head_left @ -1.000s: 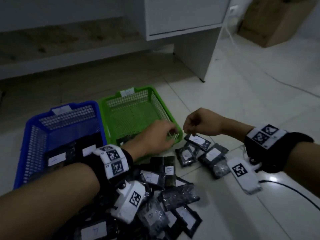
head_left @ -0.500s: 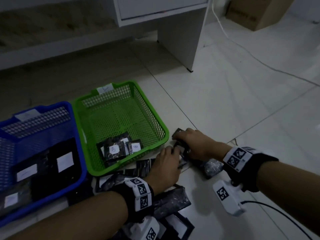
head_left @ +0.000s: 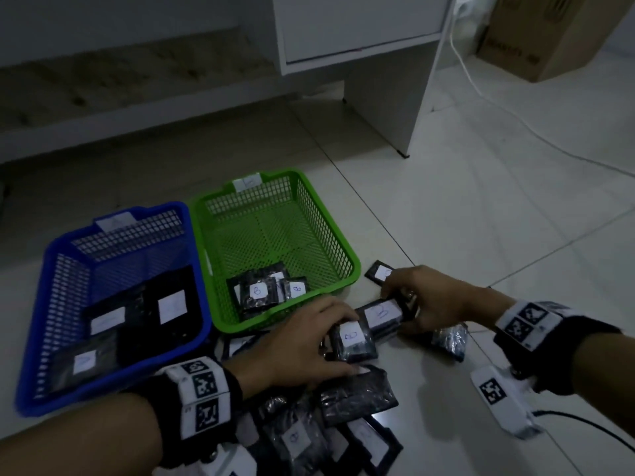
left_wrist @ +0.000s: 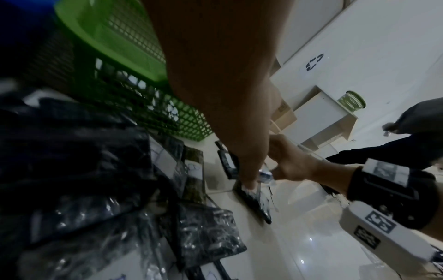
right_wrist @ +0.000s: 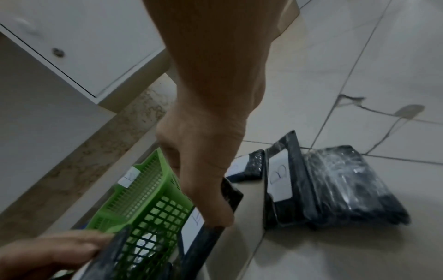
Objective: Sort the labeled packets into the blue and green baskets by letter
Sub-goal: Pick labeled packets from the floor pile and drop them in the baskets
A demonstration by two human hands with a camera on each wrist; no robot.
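The blue basket (head_left: 113, 304) holds several black packets with white labels. To its right the green basket (head_left: 275, 249) holds packets marked B (head_left: 259, 292). Just in front of the green basket's near right corner, my left hand (head_left: 338, 341) grips a black packet labelled B (head_left: 352, 338) between fingers and thumb. My right hand (head_left: 400, 305) grips a second packet marked B (head_left: 381, 314) beside it. The right wrist view shows the right hand (right_wrist: 210, 208) curled on that packet's edge (right_wrist: 199, 236), next to the green basket (right_wrist: 143, 199). In the left wrist view the left hand (left_wrist: 249, 181) pinches its packet (left_wrist: 254, 200).
A heap of loose packets (head_left: 343, 424) lies on the tiled floor under my left forearm; more packets (right_wrist: 335, 185) lie to the right of my right hand. A white cabinet (head_left: 360, 46), a white cable (head_left: 515, 115) and a cardboard box (head_left: 549, 36) stand behind.
Both hands have dropped from the green basket's near corner to the floor packets. Each has taken hold of a packet marked B. The camera has tilted down.
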